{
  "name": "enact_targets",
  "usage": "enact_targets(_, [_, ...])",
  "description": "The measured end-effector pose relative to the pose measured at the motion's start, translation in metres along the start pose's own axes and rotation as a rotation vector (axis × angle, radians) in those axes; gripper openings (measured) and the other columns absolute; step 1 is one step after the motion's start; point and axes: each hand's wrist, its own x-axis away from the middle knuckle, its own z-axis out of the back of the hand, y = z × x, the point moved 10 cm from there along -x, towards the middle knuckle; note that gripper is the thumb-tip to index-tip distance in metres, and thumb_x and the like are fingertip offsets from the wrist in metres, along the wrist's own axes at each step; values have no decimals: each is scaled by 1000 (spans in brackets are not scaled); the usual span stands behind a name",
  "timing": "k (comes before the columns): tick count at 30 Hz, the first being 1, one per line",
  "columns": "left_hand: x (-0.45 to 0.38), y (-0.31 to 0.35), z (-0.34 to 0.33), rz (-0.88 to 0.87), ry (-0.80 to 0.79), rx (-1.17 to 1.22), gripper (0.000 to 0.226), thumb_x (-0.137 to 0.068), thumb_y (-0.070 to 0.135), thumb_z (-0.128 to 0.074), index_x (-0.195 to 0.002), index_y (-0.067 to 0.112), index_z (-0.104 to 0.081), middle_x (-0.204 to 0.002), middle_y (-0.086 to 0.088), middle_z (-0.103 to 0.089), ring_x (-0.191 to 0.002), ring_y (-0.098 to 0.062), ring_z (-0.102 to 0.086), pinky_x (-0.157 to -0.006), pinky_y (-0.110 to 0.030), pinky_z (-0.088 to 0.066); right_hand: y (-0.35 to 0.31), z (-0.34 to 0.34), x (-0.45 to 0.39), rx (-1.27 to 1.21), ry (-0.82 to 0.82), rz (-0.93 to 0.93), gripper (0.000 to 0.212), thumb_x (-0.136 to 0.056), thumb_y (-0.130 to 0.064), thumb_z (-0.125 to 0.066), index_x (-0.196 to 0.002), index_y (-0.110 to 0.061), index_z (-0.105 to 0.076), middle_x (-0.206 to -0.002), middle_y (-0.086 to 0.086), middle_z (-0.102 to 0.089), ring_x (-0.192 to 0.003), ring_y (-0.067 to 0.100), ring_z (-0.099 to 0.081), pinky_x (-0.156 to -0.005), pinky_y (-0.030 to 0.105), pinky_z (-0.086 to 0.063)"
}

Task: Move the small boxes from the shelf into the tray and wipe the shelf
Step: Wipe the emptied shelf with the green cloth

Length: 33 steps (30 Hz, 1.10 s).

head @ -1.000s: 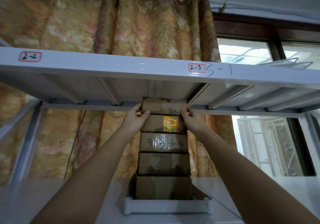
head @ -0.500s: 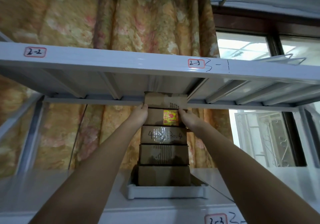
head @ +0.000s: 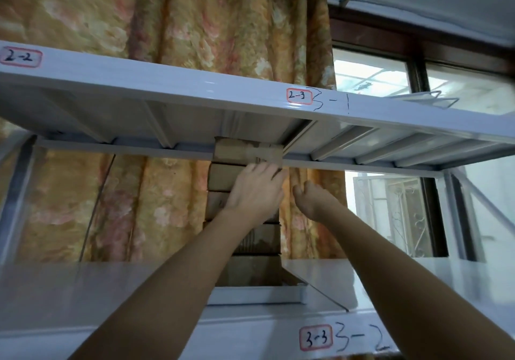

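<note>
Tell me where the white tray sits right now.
In the head view the white tray sits low and centre on the lower shelf, under the stack of cardboard boxes, between the person's forearms.

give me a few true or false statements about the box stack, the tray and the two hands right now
1. The cardboard boxes are stacked in a white tray. True.
2. The top box reaches up to the underside of the upper shelf. True.
3. The right hand grips the top box. False: it is beside the stack, with nothing in it.
4. The left hand hangs away from the stack. False: it rests against the front of the boxes.
5. The lower shelf's label reads 3-3. True.
</note>
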Motion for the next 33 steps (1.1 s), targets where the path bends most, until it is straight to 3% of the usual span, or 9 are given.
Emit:
enact_targets(2, [-4,29,-5,-28,-26,61,45,-80,27,-34,-95,12,-73,-89,-6,-70,-83,-24,-67,-74,-30,-53,14,6,9,243,9,17,56,-102,-42,-24,-146,-8,-29,-151,15,-32,-136,32,-35,-108,44,-33])
enact_targets(5, [-7,62,-25,2,-130,92,36,-93,25,-38,-118,13,-61,-117,-6,-61,-113,-24,-54,-95,-35,-38,43,15,22,426,10,21,52,-101,-39,-28,-143,-9,-35,-150,13,-34,-136,31,-35,-107,43,-35])
enact_targets(7, [-9,76,-36,89,-178,144,34,-96,26,-39,-124,15,-55,-128,-5,-55,-122,-23,-46,-102,-35,-33,67,22,29,510,-2,-5,53,-101,-40,-28,-144,-9,-34,-150,12,-34,-135,30,-35,-107,43,-35])
enact_targets(12, [-27,122,-69,179,-321,247,36,-96,26,-41,-129,14,-51,-133,-6,-52,-123,-23,-47,-104,-37,-33,131,42,45,638,-22,-79,51,-101,-36,-28,-141,-7,-36,-144,13,-39,-132,29,-37,-101,41,-36])
enact_targets(20, [-60,230,-119,174,-568,404,44,-98,29,-35,-139,13,-38,-143,-10,-42,-130,-29,-42,-104,-39,-35,227,93,79,815,-54,-172,52,-101,-35,-29,-145,-9,-30,-152,13,-31,-140,30,-29,-111,45,-28])
enact_targets(25, [-76,318,-137,139,-707,585,50,-100,33,-32,-146,12,-30,-147,-10,-37,-133,-29,-40,-103,-39,-36,293,146,107,933,-61,-244,47,-100,-34,-32,-138,-7,-39,-142,13,-44,-130,30,-41,-104,44,-34])
enact_targets(33, [-125,444,-117,11,-733,680,52,-101,33,-30,-150,14,-26,-150,-10,-35,-133,-29,-40,-104,-39,-37,416,214,153,992,-151,-465,50,-101,-37,-27,-141,-7,-34,-143,14,-40,-131,30,-39,-104,43,-35])
